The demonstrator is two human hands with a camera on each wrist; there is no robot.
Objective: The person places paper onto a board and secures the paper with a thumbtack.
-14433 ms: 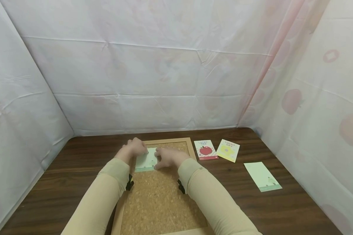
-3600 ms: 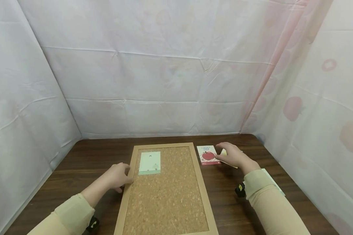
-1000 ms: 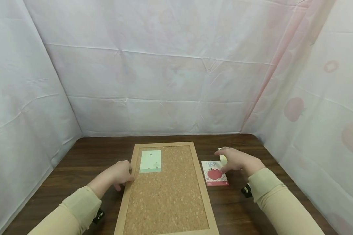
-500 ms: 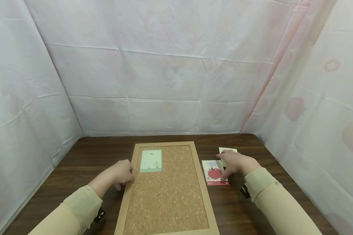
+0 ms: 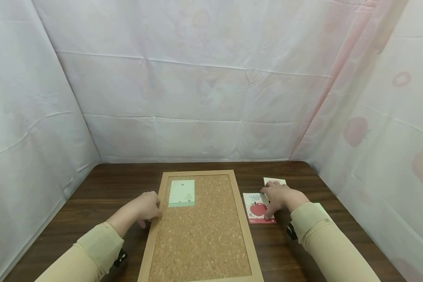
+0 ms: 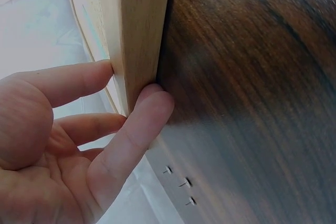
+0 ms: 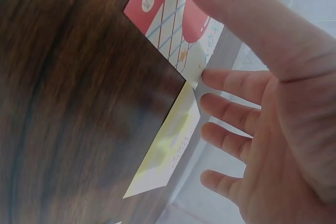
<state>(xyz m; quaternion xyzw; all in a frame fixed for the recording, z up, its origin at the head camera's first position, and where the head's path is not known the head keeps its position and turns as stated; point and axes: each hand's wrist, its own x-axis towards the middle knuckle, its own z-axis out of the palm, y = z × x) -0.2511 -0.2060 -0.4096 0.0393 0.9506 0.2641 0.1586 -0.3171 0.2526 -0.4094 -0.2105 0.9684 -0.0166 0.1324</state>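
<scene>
The wood-framed corkboard point(image 5: 201, 239) lies on the dark table. My left hand point(image 5: 146, 207) holds its left frame edge; in the left wrist view the thumb point(image 6: 89, 80) presses the frame's top while other fingers lie along its side. A pale green card point(image 5: 181, 194) sits on the upper left cork, a small dark dot near its top. My right hand point(image 5: 282, 197) is over the red apple card point(image 5: 257, 209), thumb on its lower right and fingertips by its top edge, fingers nearly straight. Behind, partly covered by that hand, lies the yellow card point(image 7: 168, 145).
Three small metal pins point(image 6: 184, 183) lie on the table left of the board. Another pale green card point(image 5: 323, 211) shows from behind the right sleeve. White printed curtains point(image 5: 197, 98) stand close around the table's back and sides.
Over the last second my right hand has let the yellow card down flat behind the apple card and shifted onto the apple card. Earlier, the apple card came nearer. The left hand stays at the frame.
</scene>
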